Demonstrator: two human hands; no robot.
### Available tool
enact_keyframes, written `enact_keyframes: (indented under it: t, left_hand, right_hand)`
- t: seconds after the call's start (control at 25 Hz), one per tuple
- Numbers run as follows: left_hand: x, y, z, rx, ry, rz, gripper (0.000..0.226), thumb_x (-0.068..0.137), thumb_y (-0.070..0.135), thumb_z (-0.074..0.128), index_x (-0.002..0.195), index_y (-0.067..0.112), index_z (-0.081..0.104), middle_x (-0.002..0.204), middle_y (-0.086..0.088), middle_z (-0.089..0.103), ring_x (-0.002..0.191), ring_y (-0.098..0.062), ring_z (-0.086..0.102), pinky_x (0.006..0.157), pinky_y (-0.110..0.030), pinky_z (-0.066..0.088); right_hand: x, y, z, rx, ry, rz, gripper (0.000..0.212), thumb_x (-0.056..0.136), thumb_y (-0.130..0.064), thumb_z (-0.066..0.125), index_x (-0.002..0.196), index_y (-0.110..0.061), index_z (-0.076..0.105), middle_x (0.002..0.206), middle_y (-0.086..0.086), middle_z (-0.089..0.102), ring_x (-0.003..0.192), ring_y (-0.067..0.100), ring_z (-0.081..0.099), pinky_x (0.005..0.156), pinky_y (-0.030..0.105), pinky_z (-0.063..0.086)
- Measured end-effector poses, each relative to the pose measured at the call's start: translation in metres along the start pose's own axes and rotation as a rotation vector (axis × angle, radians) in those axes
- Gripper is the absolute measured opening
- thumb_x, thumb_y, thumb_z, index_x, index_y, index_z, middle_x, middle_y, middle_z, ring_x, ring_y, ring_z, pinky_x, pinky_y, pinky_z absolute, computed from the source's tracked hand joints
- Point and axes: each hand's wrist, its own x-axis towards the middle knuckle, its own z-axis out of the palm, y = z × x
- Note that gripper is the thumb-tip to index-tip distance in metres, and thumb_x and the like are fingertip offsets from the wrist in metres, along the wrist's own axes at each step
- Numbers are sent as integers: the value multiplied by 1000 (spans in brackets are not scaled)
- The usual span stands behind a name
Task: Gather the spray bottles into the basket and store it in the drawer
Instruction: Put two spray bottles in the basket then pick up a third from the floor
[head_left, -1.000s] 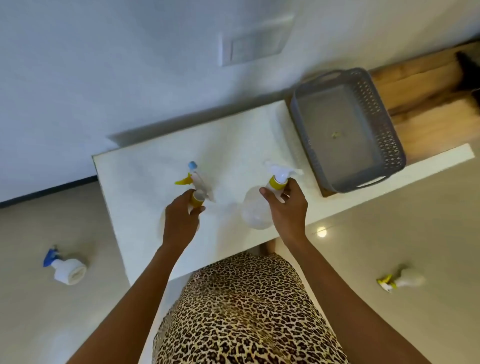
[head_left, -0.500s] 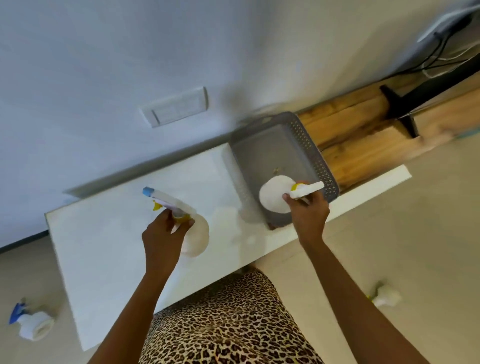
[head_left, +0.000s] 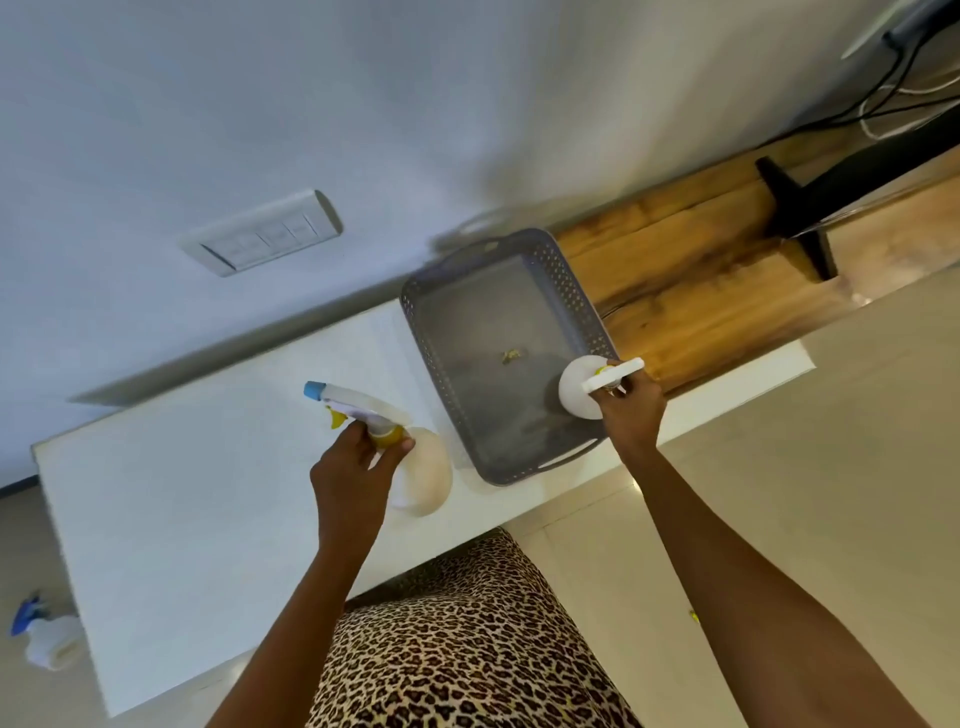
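A grey perforated basket (head_left: 571, 280) stands on the white tabletop (head_left: 182, 493), holding only a small yellowish scrap. My right hand (head_left: 631, 413) grips a clear spray bottle with a white trigger (head_left: 579, 392) by its neck, over the basket's near right corner. My left hand (head_left: 353, 467) holds a second clear spray bottle (head_left: 423, 470) with a blue nozzle and yellow collar, lifted above the table just left of the basket. A third bottle with a blue trigger (head_left: 49, 639) lies on the floor at the far left.
A wooden surface (head_left: 701, 291) adjoins the table's right end, with a black stand (head_left: 800, 218) and cables on it. The wall with a switch plate (head_left: 262, 236) runs behind the table. Tiled floor lies on both sides.
Both hands have carried their bottles rightward. The right-hand bottle now hangs over the basket's near right corner, and the left-hand bottle is closer to the basket's left side.
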Motion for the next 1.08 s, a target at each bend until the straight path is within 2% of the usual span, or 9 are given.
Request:
enact_keyframes:
  t: [0.2, 0.4, 0.56, 0.64, 0.72, 0.8, 0.92, 1.0, 1.08]
  left_hand:
    - [-2, 10, 11, 31, 26, 33, 23, 77, 14, 70, 95, 2, 64, 99, -11, 71, 86, -11, 59, 66, 6, 37]
    - [-5, 17, 20, 17, 30, 21, 28, 75, 14, 72, 99, 1, 64, 104, -13, 71, 92, -13, 61, 68, 8, 36]
    - [-11, 26, 24, -25, 24, -18, 35, 74, 13, 72, 105, 0, 62, 110, -14, 69, 103, -23, 64, 84, -13, 42]
    - [-14, 31, 26, -55, 11, -25, 37, 74, 13, 73, 106, 0, 62, 112, -15, 68, 104, -26, 64, 86, -22, 43]
    - [-16, 35, 29, -64, 5, -24, 38, 74, 14, 73, 108, 1, 61, 114, -14, 67, 104, -26, 64, 86, -25, 45]
    - [-18, 38, 35, -54, 9, -26, 39, 75, 17, 72, 111, 4, 61, 116, -12, 67, 105, -26, 64, 87, -27, 46]
    - [-23, 44, 44, 5, -12, 19, 30, 81, 20, 66, 109, 9, 61, 112, -9, 68, 101, -24, 64, 83, -26, 47]
    - [-27, 49, 51, 46, -28, 60, 24, 84, 16, 62, 107, 9, 61, 107, -10, 69, 97, -25, 65, 80, -26, 47]
    - [-29, 55, 56, 42, -57, 65, 25, 84, 15, 60, 109, 9, 60, 109, -11, 68, 100, -24, 64, 81, -23, 43]
  right_hand:
    - [1, 11, 3, 19, 20, 75, 48, 72, -13, 77, 113, 4, 60, 114, 21, 67, 104, 33, 64, 84, 29, 47]
    - [-5, 18, -5, 12, -42, 123, 52, 72, -11, 76, 119, 1, 57, 118, 20, 64, 108, 35, 61, 84, 27, 42]
    - [-39, 0, -15, 115, 108, 103, 68, 70, 0, 75, 130, -4, 43, 133, 18, 49, 123, 31, 47, 104, 43, 41]
    - [-63, -15, -19, 108, 137, -26, 65, 73, -2, 73, 129, -7, 41, 134, 16, 45, 124, 27, 44, 103, 38, 43]
    - [-81, -35, -22, 138, 24, -181, 48, 78, -9, 70, 121, -13, 49, 127, 6, 50, 116, 16, 48, 95, 28, 46]
    - [-92, -60, -25, 161, -206, -303, 33, 80, -21, 68, 111, -19, 57, 114, -6, 56, 106, 6, 52, 92, 28, 51]
    - [-99, -97, -25, -24, -558, -453, 54, 75, -47, 64, 121, -20, 55, 120, -4, 59, 111, 10, 52, 93, 30, 47]
    - [-96, -113, -20, -245, -655, -550, 58, 77, -46, 64, 127, -20, 51, 127, 1, 58, 113, 16, 53, 90, 31, 45]
    - [-90, -118, -17, -339, -658, -632, 42, 85, -33, 61, 123, -17, 56, 117, 6, 65, 104, 22, 59, 84, 31, 47]
